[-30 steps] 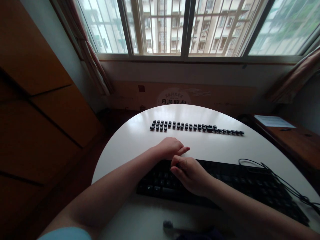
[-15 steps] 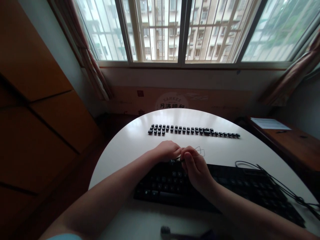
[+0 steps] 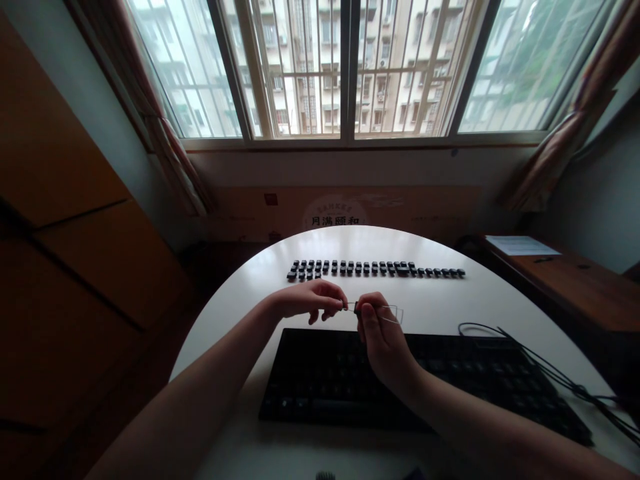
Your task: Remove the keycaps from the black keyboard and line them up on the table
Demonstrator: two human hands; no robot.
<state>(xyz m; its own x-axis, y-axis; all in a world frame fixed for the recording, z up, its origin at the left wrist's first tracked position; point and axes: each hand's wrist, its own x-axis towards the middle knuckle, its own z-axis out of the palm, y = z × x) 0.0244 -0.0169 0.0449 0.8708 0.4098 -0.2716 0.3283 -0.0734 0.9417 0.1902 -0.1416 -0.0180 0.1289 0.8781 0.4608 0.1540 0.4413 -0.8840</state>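
Note:
A black keyboard (image 3: 430, 380) lies on the round white table (image 3: 235, 293) in front of me. Above its far edge, my right hand (image 3: 381, 337) pinches a thin wire keycap puller (image 3: 387, 311), whose loop sticks out to the right. My left hand (image 3: 311, 300) is closed in a pinch at the puller's left tip, on a small dark piece that looks like a keycap. A long row of removed black keycaps (image 3: 375, 269) lies farther back on the table.
The keyboard's black cable (image 3: 540, 363) loops across the table's right side. A wooden side table with a paper sheet (image 3: 517, 245) stands at the right. Wooden cabinets (image 3: 75, 267) fill the left. A barred window (image 3: 350, 67) and curtains are beyond the table.
Both hands rose off the keyboard's top rows and now meet above its far edge. The wire puller came into view in my right hand; my left hand pinches at its tip.

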